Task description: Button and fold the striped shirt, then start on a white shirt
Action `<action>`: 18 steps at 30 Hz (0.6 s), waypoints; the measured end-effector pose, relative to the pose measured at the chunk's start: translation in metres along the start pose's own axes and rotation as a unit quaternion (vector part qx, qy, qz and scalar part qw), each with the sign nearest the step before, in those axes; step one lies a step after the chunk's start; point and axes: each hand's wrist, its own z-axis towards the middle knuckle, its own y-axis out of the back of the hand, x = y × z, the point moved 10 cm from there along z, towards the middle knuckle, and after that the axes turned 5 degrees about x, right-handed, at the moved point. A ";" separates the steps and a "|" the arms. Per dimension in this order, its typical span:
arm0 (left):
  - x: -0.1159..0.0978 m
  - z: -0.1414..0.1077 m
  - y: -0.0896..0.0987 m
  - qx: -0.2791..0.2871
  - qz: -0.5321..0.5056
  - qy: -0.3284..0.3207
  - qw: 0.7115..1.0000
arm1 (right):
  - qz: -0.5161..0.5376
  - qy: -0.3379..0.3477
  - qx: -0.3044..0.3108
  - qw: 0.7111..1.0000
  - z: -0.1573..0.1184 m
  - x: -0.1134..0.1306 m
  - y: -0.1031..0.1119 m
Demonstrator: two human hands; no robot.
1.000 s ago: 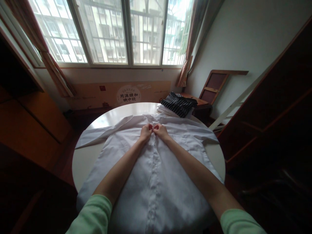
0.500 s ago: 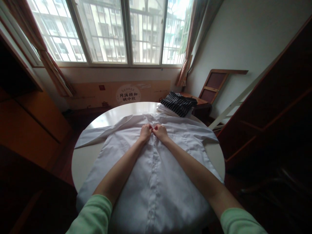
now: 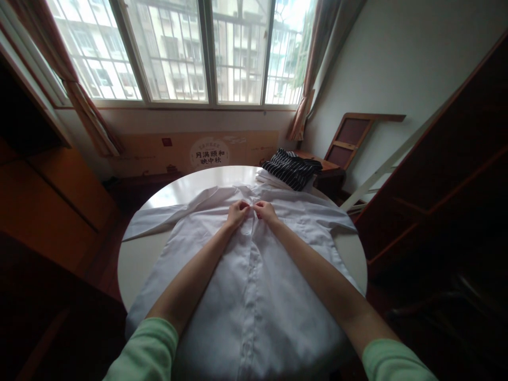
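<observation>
A white long-sleeved shirt (image 3: pixel 214 296) lies front up on a round white table (image 3: pixel 137 264), its collar toward the window and its sleeves spread to both sides. Near the collar, my left hand (image 3: pixel 238 212) pinches the left edge of the front placket. Just beside it, my right hand (image 3: pixel 265 211) pinches the cloth on the other side of the placket. The fingertips of both hands are close together, with a small gap between them. Any button there is too small to make out. Down the middle, the placket runs toward me.
Folded clothes, with a black-and-white striped garment (image 3: pixel 291 168) on top, lie at the table's far right edge. A wooden chair (image 3: pixel 347 140) stands behind them. Dark wooden furniture (image 3: pixel 428 174) rises on the right, and a cabinet (image 3: pixel 59 206) on the left.
My hands have drawn slightly apart at the placket, the right one shifting a little to the right. The shirt lies as before.
</observation>
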 end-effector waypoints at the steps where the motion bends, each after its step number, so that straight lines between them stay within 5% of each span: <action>1: 0.000 0.000 0.000 0.000 0.000 0.000 1.000 | 0.017 -0.006 0.000 1.000 0.000 0.000 0.000; 7: -0.003 -0.001 -0.002 0.006 0.015 -0.008 1.000 | 0.070 -0.015 0.012 0.997 -0.002 0.001 -0.004; 18: -0.003 -0.002 0.000 -0.002 -0.004 -0.004 1.000 | 0.003 0.035 0.002 0.999 0.000 0.003 -0.003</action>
